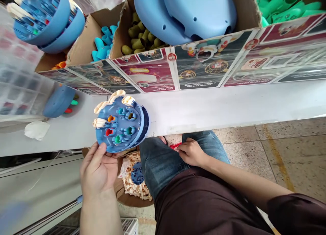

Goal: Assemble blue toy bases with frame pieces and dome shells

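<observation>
Apparently an assembly workshop: cardboard boxes [88,41] of sorted plastic parts [139,44] line a white bench [203,109].

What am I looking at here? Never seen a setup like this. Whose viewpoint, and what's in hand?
There's no machine: a person works bare-handed, and the single picture comes from a camera worn on their head, looking forward and down. The left hand holds the near edge of a round blue shell fitted with coloured pieces. The right hand, over the lap, holds a slim red item, too hidden to identify. On the white table, cardboard bins hold green pieces, olive pieces and large blue shells.
</observation>
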